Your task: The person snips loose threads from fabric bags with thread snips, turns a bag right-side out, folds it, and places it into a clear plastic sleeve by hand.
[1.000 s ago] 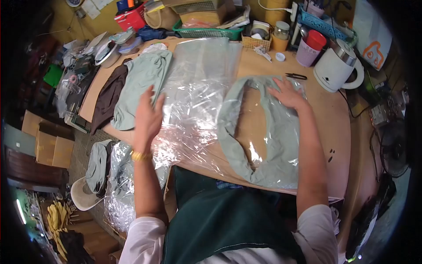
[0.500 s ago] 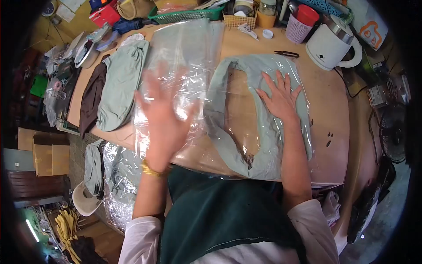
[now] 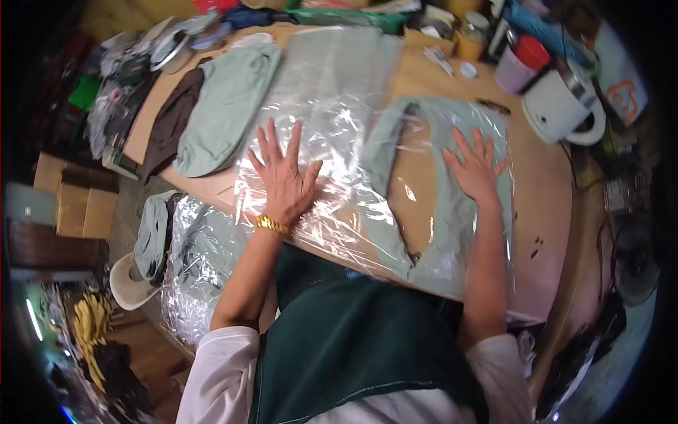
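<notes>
A pale green cloth piece (image 3: pixel 446 237), shaped like a large loop around an opening, lies flat under clear plastic on the table. My right hand (image 3: pixel 474 168) rests on its right part, palm down with fingers spread. To the left, my left hand (image 3: pixel 284 184) lies on the shiny clear plastic sheet (image 3: pixel 328 131), its fingers also spread and nothing held. A gold bracelet circles the left wrist. Beyond that hand, another folded pale green cloth piece (image 3: pixel 229 106) lies beside a dark brown cloth (image 3: pixel 171 120).
At the back right stand a white electric kettle (image 3: pixel 554 106) and a pink cup (image 3: pixel 519 67). Dark snips (image 3: pixel 494 107) lie near them. A green basket (image 3: pixel 346 19) is at the far edge. Wrapped cloth (image 3: pixel 205 247) sits below the table's left side.
My left hand, blurred and apparently raised before, is now sharp and flat on the plastic. My right hand keeps its place on the cloth. The camera view has shifted and tilted.
</notes>
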A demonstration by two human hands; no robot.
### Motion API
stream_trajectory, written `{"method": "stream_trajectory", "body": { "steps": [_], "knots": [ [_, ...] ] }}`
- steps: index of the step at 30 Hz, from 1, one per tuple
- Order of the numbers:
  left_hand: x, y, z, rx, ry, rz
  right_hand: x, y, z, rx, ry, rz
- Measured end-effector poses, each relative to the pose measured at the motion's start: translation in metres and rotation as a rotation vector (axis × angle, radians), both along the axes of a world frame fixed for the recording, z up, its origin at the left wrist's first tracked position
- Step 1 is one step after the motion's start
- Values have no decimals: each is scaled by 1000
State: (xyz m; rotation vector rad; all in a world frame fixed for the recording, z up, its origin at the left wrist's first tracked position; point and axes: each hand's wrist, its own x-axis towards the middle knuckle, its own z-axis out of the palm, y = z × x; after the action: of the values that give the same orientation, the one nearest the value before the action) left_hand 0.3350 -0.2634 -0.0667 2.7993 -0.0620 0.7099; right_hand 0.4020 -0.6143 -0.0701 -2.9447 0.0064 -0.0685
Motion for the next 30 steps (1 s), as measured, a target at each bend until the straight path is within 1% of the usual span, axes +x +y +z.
{"method": "stream_trajectory", "body": {
  "steps": [1,2,3,4,6,7,8,9,11,13,14,15,16,17,18,19,20,21,22,23,24,25,27,28,29,30],
  "knots": [
    [-8,3,11,-27,-134,30,8,-11,0,123,68,28],
    [-14,10,21,-102,-66,62,10,-22,-1,245,152,55],
    [-20,18,31,-179,5,94,5,-33,6,285,32,109],
    [-25,23,42,-178,-8,127,-6,-42,22,326,-81,166],
    [-35,23,57,-410,539,243,-43,-47,75,390,-24,132],
    [-35,27,33,-400,430,150,-64,-44,90,370,-21,12],
    [-34,21,26,-410,473,197,-77,-61,74,367,-18,-71],
    [-36,14,24,-410,364,112,-84,-79,49,334,8,-160],
    [-35,3,14,-542,262,-3,-109,-76,25,-142,67,-175],
    [-33,-6,20,-637,339,-92,-125,-52,16,38,-184,7],
    [-35,-11,15,-689,240,-122,-123,-57,16,37,-181,54],
    [-41,1,16,-696,229,-84,-114,-67,19,183,-40,89],
    [-43,16,21,-812,230,-236,-104,-76,24,323,103,114],
    [-43,32,30,-922,221,-394,-89,-86,33,319,103,145],
    [-66,62,58,-976,194,-326,-73,-93,50,552,44,103],
    [-79,96,43,-978,123,-271,-65,-101,65,782,-5,49],
    [-110,120,56,-1015,154,-166,-64,-66,97,710,-73,174],
    [-139,142,62,-1079,105,-69,-63,-8,130,639,-150,292],
    [-170,165,65,-956,13,121,-62,40,153,633,-167,402],
    [-206,184,73,-1003,-88,277,-61,88,168,625,-180,509],
    [-242,202,81,-1052,-197,428,-59,135,174,813,-168,619],
    [-282,212,99,-1041,-272,540,-51,172,177,843,-176,688],
    [-341,232,112,-1269,-609,556,-67,264,191,1045,-127,827],
    [-359,235,114,-1359,-753,577,-74,303,192,1101,-109,945],
    [-376,239,117,-1436,-909,592,-83,336,193,1029,-40,974],
    [-414,263,96,-1343,-810,702,-83,369,176,1048,-101,1091]
  ]
}}
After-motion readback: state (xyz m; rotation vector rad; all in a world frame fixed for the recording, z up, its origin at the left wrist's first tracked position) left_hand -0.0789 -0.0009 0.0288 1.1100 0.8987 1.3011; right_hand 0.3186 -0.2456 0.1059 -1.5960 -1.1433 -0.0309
